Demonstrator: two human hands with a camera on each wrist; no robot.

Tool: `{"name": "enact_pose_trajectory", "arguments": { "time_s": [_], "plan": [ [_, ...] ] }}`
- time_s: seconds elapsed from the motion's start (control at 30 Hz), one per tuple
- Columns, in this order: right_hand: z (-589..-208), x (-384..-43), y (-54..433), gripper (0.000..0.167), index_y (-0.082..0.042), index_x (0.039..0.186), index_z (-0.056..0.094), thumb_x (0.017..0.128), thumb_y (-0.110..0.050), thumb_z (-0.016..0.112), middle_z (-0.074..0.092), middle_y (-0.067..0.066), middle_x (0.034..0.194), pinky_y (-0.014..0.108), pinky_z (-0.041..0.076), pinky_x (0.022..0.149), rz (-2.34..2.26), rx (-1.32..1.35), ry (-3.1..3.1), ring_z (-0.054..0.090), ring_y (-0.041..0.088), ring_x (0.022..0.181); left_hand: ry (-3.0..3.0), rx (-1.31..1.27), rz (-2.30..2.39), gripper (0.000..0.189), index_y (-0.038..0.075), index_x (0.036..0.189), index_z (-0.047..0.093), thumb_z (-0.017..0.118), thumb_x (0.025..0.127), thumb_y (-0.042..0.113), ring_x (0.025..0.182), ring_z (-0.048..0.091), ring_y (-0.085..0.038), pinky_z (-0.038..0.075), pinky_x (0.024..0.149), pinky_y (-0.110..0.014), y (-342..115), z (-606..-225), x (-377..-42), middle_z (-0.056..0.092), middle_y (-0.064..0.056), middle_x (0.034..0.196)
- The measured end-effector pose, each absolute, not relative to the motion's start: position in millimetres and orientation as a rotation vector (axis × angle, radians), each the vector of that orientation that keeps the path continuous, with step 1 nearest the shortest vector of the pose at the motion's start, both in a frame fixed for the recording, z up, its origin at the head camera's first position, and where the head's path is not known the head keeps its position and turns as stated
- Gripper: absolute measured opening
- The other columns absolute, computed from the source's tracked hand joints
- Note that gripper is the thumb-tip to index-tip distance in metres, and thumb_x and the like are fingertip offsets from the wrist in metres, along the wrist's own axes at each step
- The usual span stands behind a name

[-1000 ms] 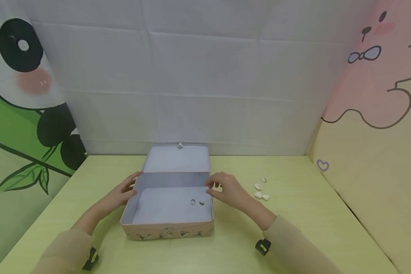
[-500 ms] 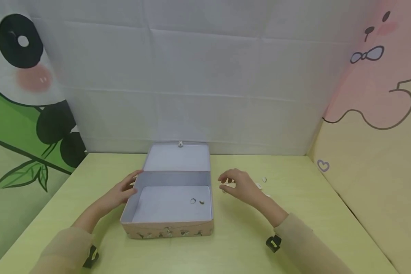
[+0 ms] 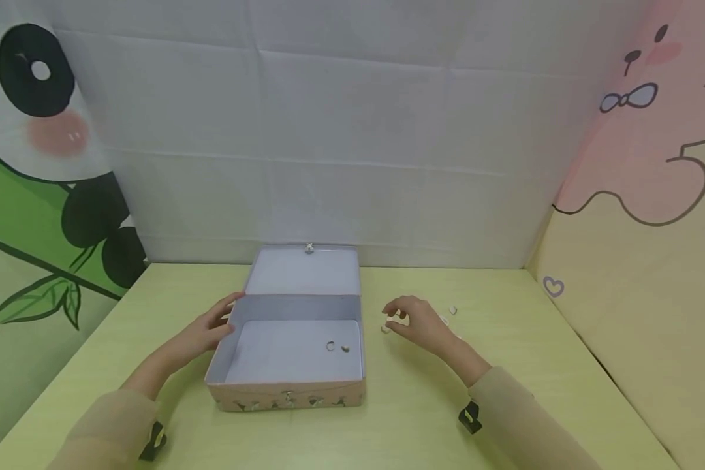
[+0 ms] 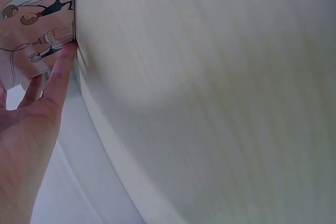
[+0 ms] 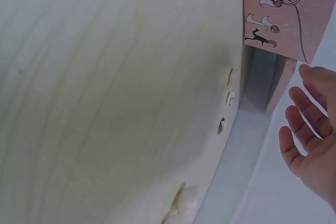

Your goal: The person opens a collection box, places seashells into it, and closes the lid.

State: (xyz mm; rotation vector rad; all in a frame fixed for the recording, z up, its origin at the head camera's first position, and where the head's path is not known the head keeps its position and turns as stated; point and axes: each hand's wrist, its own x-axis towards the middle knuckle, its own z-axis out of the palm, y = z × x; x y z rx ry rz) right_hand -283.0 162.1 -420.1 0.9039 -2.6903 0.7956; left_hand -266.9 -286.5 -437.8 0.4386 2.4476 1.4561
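Your right hand (image 3: pixel 418 323) hangs over the table (image 3: pixel 411 424), fingers curved and apart, near a small pale piece (image 3: pixel 385 329); your left hand (image 3: pixel 196 336) rests loosely spread fingers on the left wall of the box (image 3: pixel 252 398). Box is open — pink with printed figures, pale inside, lid (image 3: pixel 303 273) folded back. A strip of table separates its right edge from the pale piece. Versus one second ago: right hand is farther right, off the box's right rim.

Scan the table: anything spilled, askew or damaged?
Nothing stands out. The box sits upright, lid open, two small pieces inside. More pieces lie scattered on the table beside it, but nothing looks spilled or broken; fine damage would be too small to tell.
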Motion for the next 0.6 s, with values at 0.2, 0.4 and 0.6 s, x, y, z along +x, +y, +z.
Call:
{"name": "enact_pose_trajectory", "arguments": {
  "time_s": [0.2,0.4,0.6],
  "plan": [
    [-434,-292,160,0.026,-0.008,0.109,0.066,0.083,-0.012,0.071,0.067,0.005,0.096,0.031,0.049,0.074,0.744,0.876,-2.753,0.059,0.020,0.084,2.448,0.453,1.453,0.064,0.031,0.152,0.009,0.044,0.100,0.021,0.136,0.020,-0.052,0.042,0.093,-0.061,-288,-439,-268,0.008,-0.028,0.153],
    [-439,-297,156,0.024,-0.007,0.106,0.068,0.083,-0.012,0.071,0.067,0.004,0.097,0.034,0.050,0.077,0.712,0.842,-2.827,0.060,0.021,0.087,2.437,0.449,1.458,0.064,0.032,0.152,0.009,0.045,0.100,0.022,0.136,0.019,-0.052,0.042,0.093,-0.061,-289,-439,-268,0.008,-0.027,0.154],
    [-442,-303,152,0.019,-0.005,0.102,0.070,0.083,-0.011,0.070,0.067,0.005,0.092,0.036,0.050,0.079,0.694,0.798,-2.929,0.061,0.020,0.087,2.440,0.438,1.445,0.064,0.033,0.151,0.008,0.044,0.100,0.023,0.136,0.017,-0.052,0.041,0.094,-0.062,-289,-438,-268,0.007,-0.027,0.154]
  ]
}}
